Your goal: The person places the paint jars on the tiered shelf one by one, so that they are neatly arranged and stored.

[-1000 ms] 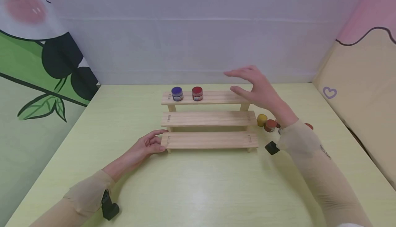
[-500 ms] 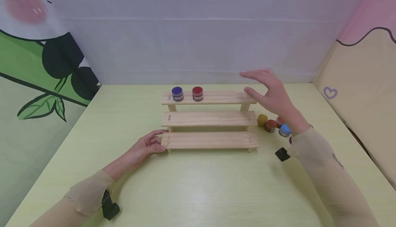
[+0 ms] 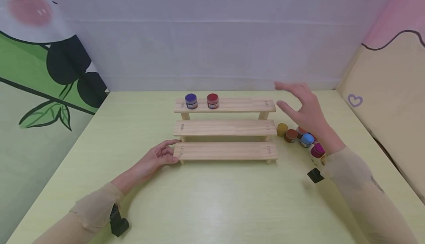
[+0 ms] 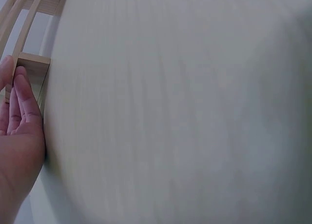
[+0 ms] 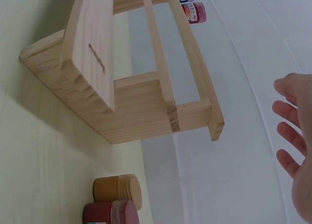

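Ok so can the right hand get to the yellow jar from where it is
Probably yes: the right hand is empty, and nothing appears to cover the yellow jar from above, though the wooden stand and brown jar close beside it may leave little room.

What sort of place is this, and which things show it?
Probably a craft or play corner, perhaps staged: cartoon walls flank a pale table, on which stand a wooden rack and small lidded jars.

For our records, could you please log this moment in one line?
left hand: grips wooden rack; right hand: empty; top shelf: dark-blue jar, red jar
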Demonstrator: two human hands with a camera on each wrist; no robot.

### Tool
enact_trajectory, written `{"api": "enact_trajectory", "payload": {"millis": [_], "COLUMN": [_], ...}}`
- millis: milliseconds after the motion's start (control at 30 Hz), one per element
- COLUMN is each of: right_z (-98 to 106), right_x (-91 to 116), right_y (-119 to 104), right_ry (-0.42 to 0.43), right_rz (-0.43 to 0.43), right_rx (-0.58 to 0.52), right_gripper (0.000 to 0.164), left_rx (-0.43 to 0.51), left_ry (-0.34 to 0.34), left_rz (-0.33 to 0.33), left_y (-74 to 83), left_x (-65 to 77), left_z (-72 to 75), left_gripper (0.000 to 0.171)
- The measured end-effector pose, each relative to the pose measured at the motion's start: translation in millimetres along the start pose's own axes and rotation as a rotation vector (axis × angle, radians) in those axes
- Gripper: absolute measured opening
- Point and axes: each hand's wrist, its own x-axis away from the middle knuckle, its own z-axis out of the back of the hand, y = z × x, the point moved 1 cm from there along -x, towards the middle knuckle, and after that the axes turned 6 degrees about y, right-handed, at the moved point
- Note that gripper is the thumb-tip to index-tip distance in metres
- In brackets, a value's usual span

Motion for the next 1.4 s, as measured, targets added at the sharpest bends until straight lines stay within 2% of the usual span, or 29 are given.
{"api": "enact_trajectory", "payload": {"millis": [200,433,667,900,1167,1400], "right_z": [4.0,8.5,9.6,9.5,7.5,4.6], "right_x": [15.8,40.8,56.2,64.6,70.1,71.8], "right_y": [7.7,25.2,37.6,42.3,43.2,45.1], "right_ry": [-0.002,-0.037,-0.09,-0.172,-0.272,-0.351], "right_rz": [-0.041,-0.165,-0.195,-0.234,-0.331,-0.361], "right_rx": [0.021,0.077,0.125,0.15,0.162,0.178], "right_gripper": [0.059,0.06,0.061,0.061,0.054,0.05], "left_rx": [0.008,0.007,0.026,0.029,0.039,0.035], "left_ry": [0.002,0.0,0.004,0.003,0.003,0.01], "left_rz": [-0.002,-0.007,-0.005,-0.006,-0.01,-0.002], "left_y": [-0.8,-0.7,1.2,2.5,4.0,4.4], "left_x": [0.0,-0.3,1.2,2.2,4.3,4.9], "left_z": [-0.3,-0.1,-1.4,-2.0,-2.1,-2.2], "left_gripper": [0.066,0.066,0.067,0.067,0.067,0.067]}}
